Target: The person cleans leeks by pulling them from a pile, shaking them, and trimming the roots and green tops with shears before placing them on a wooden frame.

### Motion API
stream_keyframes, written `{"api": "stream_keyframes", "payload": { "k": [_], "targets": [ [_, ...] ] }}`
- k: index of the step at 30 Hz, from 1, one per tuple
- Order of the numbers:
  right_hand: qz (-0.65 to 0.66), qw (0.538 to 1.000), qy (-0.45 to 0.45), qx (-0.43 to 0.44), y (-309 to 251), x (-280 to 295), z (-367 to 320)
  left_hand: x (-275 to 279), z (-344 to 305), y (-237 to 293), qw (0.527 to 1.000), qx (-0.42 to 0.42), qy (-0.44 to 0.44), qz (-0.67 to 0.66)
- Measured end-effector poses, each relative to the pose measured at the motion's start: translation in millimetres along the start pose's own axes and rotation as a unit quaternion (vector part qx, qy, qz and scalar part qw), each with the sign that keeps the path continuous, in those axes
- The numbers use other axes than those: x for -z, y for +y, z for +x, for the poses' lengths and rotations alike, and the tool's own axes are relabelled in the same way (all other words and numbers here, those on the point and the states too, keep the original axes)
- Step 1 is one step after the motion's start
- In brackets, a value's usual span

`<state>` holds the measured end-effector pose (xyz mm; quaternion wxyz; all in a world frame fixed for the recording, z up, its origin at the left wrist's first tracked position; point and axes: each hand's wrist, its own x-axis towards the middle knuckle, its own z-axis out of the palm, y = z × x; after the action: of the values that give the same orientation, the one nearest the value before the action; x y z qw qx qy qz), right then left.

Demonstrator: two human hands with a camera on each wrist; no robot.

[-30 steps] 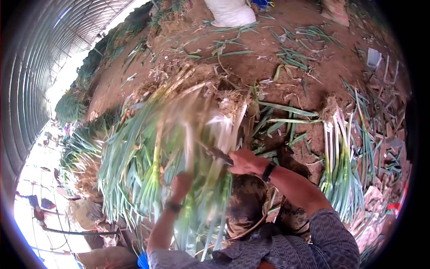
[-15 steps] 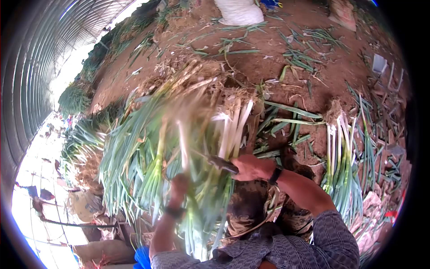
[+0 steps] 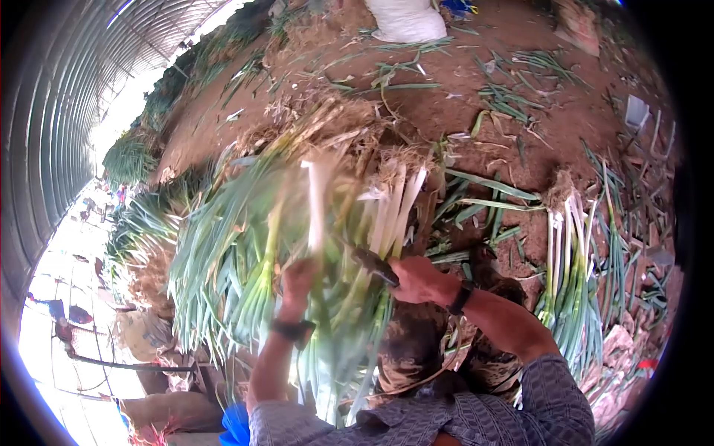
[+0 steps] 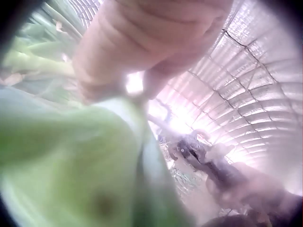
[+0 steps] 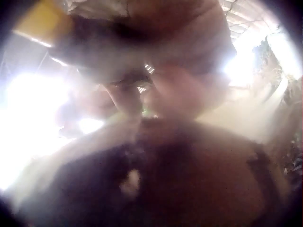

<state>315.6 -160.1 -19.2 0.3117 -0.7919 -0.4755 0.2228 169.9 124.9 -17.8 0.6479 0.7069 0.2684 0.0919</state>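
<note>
In the head view my left hand [image 3: 299, 279] grips a green onion by its green part, its white stalk [image 3: 317, 201] upright above the fist. Its broad green leaves [image 4: 71, 156] fill the lower left of the left wrist view, right under my fingers. My right hand [image 3: 420, 281] holds a dark air blow gun [image 3: 374, 265], the thin nozzle directed left toward the stalk. The gun's body and nozzle also show in the left wrist view. Leaves around the stalk are blurred. The right wrist view is hazy, with fingers [image 5: 184, 92] near the middle.
A pile of green onions [image 3: 223, 245] lies left of my hands, and white stalks with roots [image 3: 394, 208] stand just beyond them. Another bundle [image 3: 569, 253] lies to the right. Leaf scraps [image 3: 506, 100] litter the soil. A white sack [image 3: 405, 21] stands at the back.
My left hand has risen a little with the onion, whose white stalk now shows more sharply. The right hand keeps its grip on the blow gun nearby. The head view has shifted slightly.
</note>
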Motion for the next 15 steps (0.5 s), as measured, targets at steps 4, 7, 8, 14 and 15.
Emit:
{"api": "stream_keyframes", "payload": {
  "k": [4, 7, 8, 14, 15],
  "targets": [
    [0.001, 0.999, 0.03, 0.028, 2, -4, -6, -15, -4, 3, 0.995, -0.011, 0.082, 0.054],
    [0.009, 0.999, 0.013, 0.033, -2, 2, -7, -11, -1, -3, 0.994, -0.012, 0.09, 0.064],
    [0.008, 0.999, 0.018, 0.038, -2, 1, -6, -11, 1, -5, 0.992, 0.0, 0.101, 0.077],
    [0.002, 0.999, 0.005, 0.036, 0, -3, -6, 5, 4, -28, 0.993, -0.055, 0.103, 0.02],
    [0.006, 1.0, 0.001, 0.028, -2, -1, -6, 2, 0, -23, 0.994, -0.05, 0.093, 0.021]
  ]
}}
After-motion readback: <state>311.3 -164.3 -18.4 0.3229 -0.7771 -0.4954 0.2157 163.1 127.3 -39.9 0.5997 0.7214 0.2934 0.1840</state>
